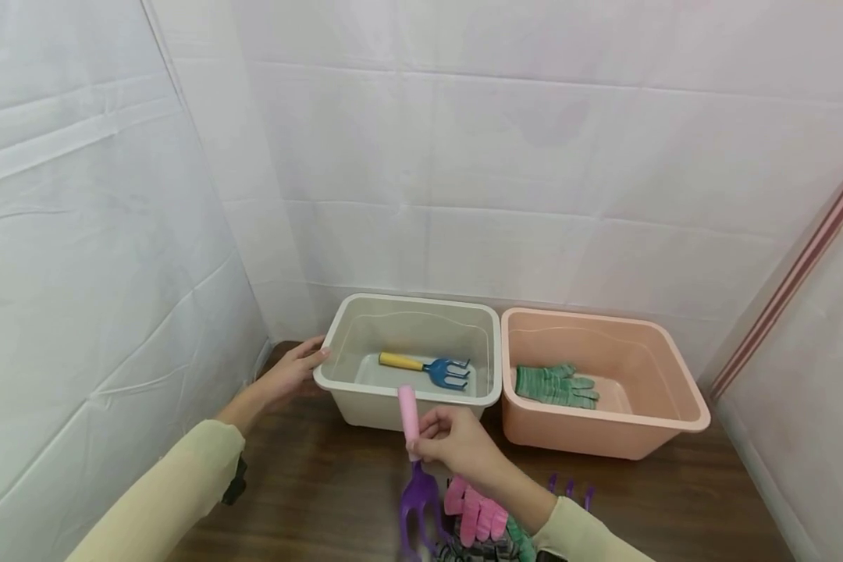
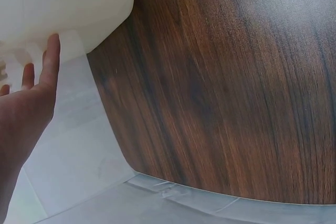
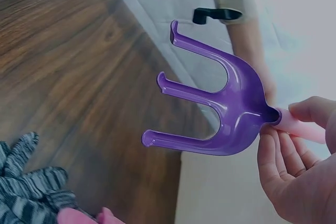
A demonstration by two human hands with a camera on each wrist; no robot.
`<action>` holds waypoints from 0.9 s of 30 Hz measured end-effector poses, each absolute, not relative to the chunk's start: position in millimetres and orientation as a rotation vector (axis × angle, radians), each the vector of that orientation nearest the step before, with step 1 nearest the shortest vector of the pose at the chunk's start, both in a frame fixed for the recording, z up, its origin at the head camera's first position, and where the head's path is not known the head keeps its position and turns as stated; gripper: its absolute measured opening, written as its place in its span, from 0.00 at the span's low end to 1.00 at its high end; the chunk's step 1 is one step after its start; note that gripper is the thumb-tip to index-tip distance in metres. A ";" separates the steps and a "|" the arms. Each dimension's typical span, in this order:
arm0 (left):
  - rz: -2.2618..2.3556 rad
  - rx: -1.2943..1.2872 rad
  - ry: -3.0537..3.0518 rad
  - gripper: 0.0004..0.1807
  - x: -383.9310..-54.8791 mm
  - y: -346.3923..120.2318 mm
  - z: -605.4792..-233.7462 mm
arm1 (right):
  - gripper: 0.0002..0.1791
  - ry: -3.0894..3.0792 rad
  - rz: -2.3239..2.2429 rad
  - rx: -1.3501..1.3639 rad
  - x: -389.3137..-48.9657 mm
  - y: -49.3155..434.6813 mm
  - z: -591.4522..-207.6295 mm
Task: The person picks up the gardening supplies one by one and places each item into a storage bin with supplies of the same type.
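Note:
My right hand (image 1: 457, 441) pinches the pink handle of a purple three-pronged hand rake (image 1: 420, 499) between thumb and fingers. The rake's handle points up in front of the grey bin, and its prongs hang down toward the table; the right wrist view shows the purple head (image 3: 231, 103) close up. My left hand (image 1: 295, 371) rests against the left side of the grey bin (image 1: 344, 394), with fairly straight fingers (image 2: 51, 69) along its outer wall. Inside that bin lies a blue hand rake (image 1: 446, 373) with a yellow handle.
To the right, touching the grey bin, stands a peach bin (image 1: 583, 433) holding a green striped glove (image 1: 555, 386). Near the front of the wooden table (image 1: 295, 484) lie a pink glove (image 1: 478, 515), a dark striped glove (image 3: 31, 192) and purple prongs (image 1: 569, 490). White sheeting (image 1: 464, 156) hangs behind.

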State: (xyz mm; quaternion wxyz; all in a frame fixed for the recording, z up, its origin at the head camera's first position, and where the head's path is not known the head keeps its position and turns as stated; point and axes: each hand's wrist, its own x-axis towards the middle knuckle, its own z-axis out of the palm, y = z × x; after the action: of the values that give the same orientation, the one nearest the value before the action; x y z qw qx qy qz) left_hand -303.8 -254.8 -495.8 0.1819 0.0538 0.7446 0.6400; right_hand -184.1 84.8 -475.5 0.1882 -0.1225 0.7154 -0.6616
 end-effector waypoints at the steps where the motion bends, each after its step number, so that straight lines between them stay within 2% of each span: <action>1: 1.805 0.149 2.106 0.36 -304.3 -254.9 -495.8 | 0.11 2.013 -1.868 -0.344 -185.9 86.4 -473.3; 27: 1.826 0.134 2.094 0.35 -307.6 -255.6 -497.5 | 0.12 2.113 -2.002 -0.296 -224.6 119.3 -430.6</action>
State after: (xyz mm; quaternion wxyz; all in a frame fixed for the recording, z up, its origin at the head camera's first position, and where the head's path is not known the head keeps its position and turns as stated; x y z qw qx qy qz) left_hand -307.6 -255.6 -497.5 0.1789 0.0473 0.7406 0.6459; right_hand -224.6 119.3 -430.6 0.1076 -0.1005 0.7180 -0.6803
